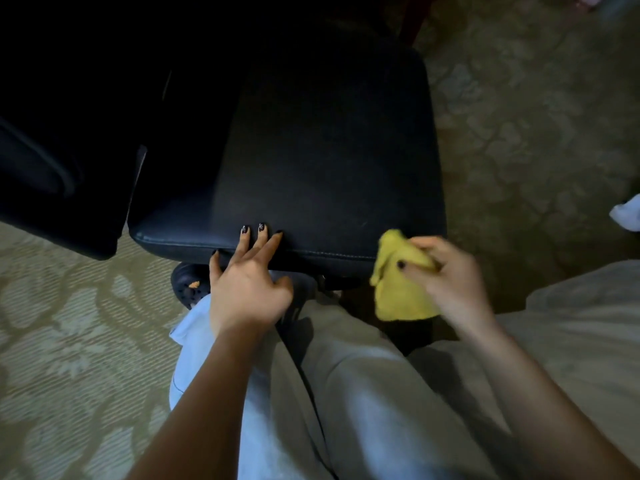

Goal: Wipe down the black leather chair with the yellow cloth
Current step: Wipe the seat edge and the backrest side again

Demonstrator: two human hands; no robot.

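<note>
The right hand (446, 271) grips the bunched yellow cloth (398, 292) just off the black leather chair seat (329, 150) front corner; the left hand (249, 282) rests straight-fingered on its front edge. Bunched so, the cloth may skip patches or slip loose

Nails (245, 229) on left grip (247, 289): black polish, two with small pale markings. Thumbnail (400, 264) on right grip (446, 275): black too. Forearms (207, 393) bare. Loose pale grey trousers (346, 393) fill lower centre of frame. Black clog-type shoe (181, 275), small orange charm (194, 285) on top, centre-left.
</note>
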